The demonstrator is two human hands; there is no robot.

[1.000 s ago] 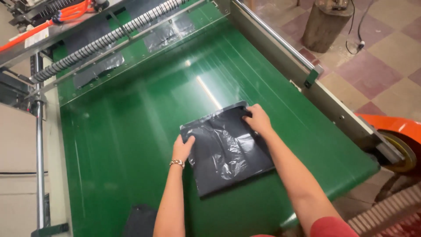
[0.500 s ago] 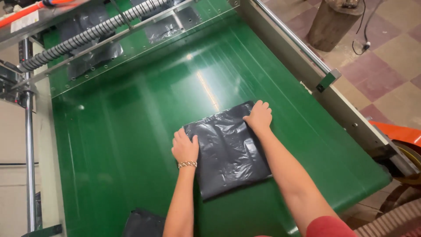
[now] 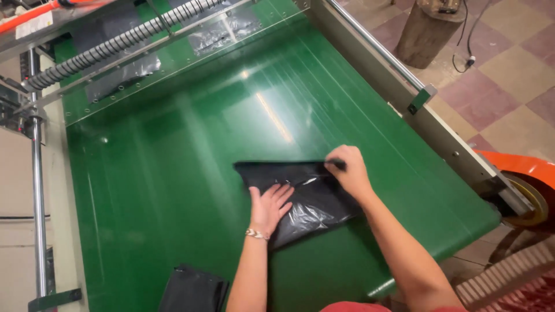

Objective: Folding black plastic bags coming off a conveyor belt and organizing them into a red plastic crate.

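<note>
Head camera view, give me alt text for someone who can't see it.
Two bare hands fold a black plastic bag on a green conveyor belt: the left hand presses flat on it, the right hand grips its top edge. Another black bundle lies nearer.

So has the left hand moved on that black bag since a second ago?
Yes. The left hand went from the black bag's left edge onto its middle, toward the belt's right-hand metal rail.

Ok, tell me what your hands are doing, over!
Left hand flat on black bag. Right hand pinching its top edge, folding it. Green belt around it; a folded bag sits near the front edge.
</note>
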